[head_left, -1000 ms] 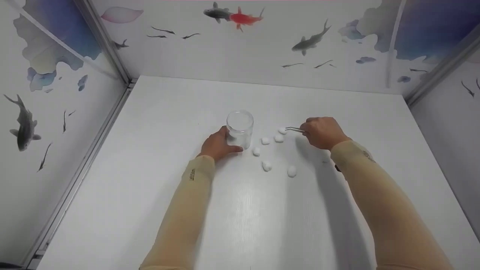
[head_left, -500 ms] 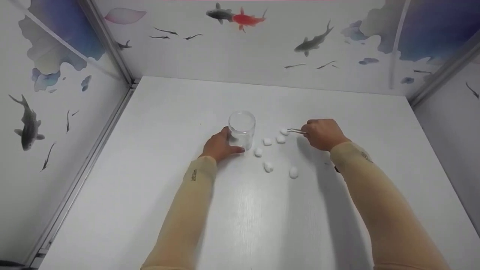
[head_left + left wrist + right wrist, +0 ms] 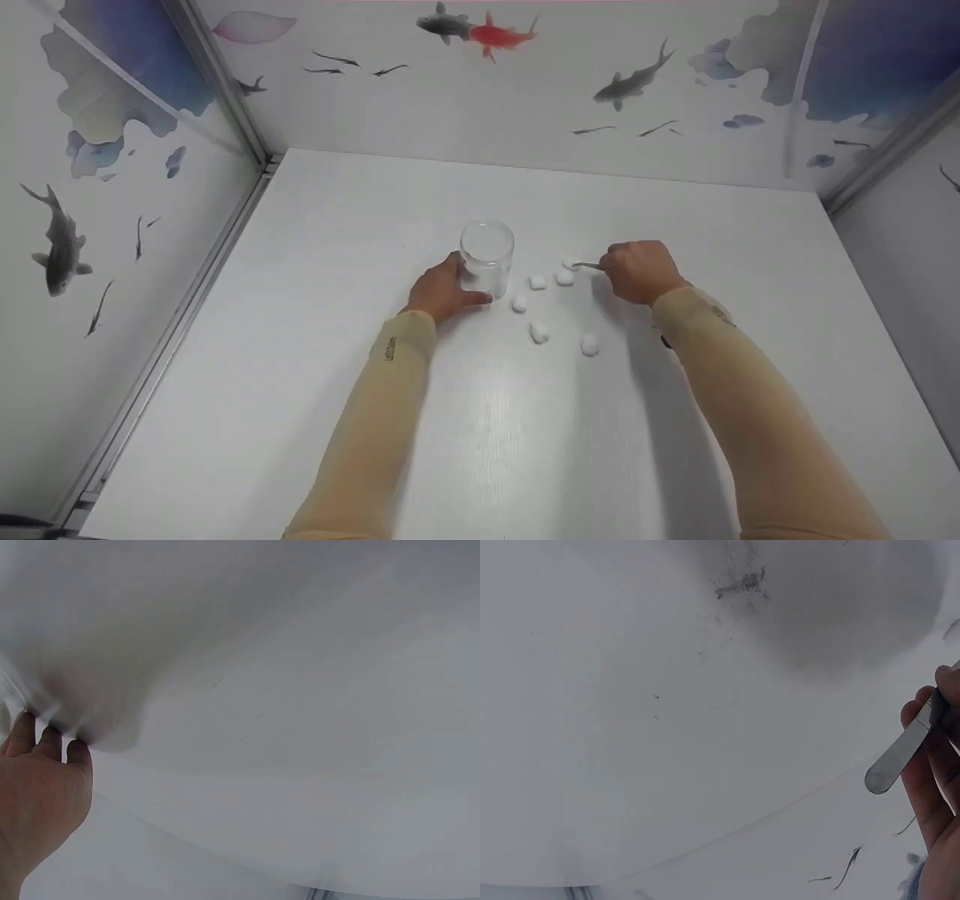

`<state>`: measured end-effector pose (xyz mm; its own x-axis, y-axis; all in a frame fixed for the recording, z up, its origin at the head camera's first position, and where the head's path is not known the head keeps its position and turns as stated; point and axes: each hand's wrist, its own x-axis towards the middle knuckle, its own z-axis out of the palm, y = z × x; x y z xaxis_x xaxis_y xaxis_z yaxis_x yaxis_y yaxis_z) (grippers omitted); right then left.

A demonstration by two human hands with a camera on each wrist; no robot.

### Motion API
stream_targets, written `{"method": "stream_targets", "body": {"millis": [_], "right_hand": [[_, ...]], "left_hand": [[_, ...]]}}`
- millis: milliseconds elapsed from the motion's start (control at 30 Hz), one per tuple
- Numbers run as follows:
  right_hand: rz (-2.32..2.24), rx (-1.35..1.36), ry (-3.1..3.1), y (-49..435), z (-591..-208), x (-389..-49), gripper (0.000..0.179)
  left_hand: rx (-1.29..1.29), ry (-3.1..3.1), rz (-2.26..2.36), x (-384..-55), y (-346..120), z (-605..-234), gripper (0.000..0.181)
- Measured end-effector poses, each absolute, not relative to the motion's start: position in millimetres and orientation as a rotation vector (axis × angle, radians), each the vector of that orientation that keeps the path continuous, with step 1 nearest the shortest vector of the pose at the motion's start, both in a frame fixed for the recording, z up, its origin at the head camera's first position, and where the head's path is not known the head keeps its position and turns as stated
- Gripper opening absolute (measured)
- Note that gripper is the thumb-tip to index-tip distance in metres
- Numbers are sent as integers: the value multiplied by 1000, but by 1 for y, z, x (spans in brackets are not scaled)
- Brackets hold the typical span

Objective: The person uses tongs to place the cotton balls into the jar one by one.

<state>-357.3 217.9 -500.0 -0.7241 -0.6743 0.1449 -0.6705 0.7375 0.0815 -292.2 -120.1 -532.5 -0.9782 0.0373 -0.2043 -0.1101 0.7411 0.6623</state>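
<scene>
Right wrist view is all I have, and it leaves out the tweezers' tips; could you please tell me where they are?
Observer: The tips of the tweezers are at the farthest white ball; whether they pinch it is too small to tell.
Operator: Thank you; what is the left hand doing, please?
Observer: It grips the side of a clear jar.
Operator: And might there be any other balls?
Observer: Yes, five more white balls lie on the table, all to the right of the jar.

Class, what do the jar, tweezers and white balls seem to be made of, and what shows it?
Jar: clear plastic or glass, glossy; see-through walls, bright rim. Tweezers: probably steel, smooth, with a silvery-grey sheen. Balls: perhaps cotton, matte; soft-edged white lumps.
</scene>
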Motion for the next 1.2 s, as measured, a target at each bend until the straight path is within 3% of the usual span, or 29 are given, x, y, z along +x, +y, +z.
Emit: {"method": "stream_targets", "body": {"millis": [700,1200], "right_hand": [[53,1059,-2625,233,-459,-336,14],[159,1141,-2483,187,-419,-328,14]], "left_hand": [[10,2750,1074,-294,-123,-534,93],[-27,2746,1057,-294,-121,-537,98]]}}
